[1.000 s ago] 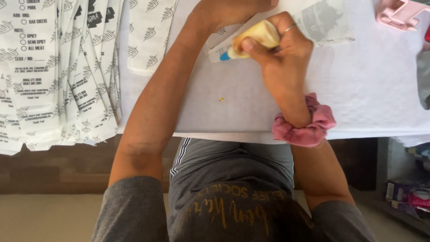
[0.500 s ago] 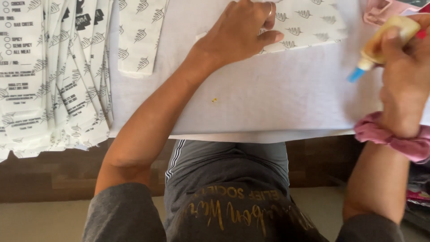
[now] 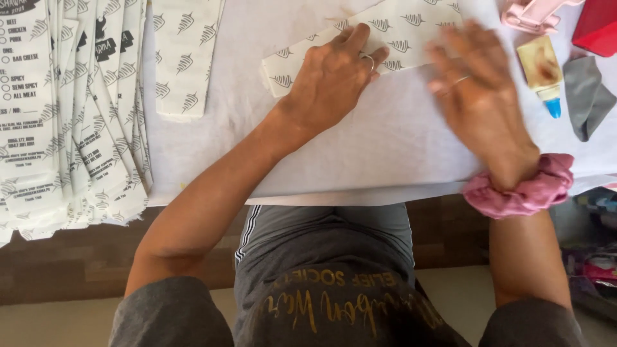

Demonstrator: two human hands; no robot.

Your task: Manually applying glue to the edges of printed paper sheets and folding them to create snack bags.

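A printed paper strip (image 3: 360, 45) is pinned flat on the desk (image 3: 360, 160) under the left hand (image 3: 331, 80), fingers spread, nothing gripped. The right hand (image 3: 479, 96), blurred, is held open and empty beside it. A glue bottle (image 3: 543, 71) lies just right of those fingers; a stack of finished bags (image 3: 64, 115) sits far left, so gluing looks done, pressing unfinished.

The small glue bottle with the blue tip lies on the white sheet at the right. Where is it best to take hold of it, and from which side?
Probably the wide yellowish body of the glue bottle, pinched across its two long sides from above. It lies flat, with its blue tip toward the person, so the body offers the broadest hold. The right hand is nearest. The grey cloth lies close on the bottle's right.
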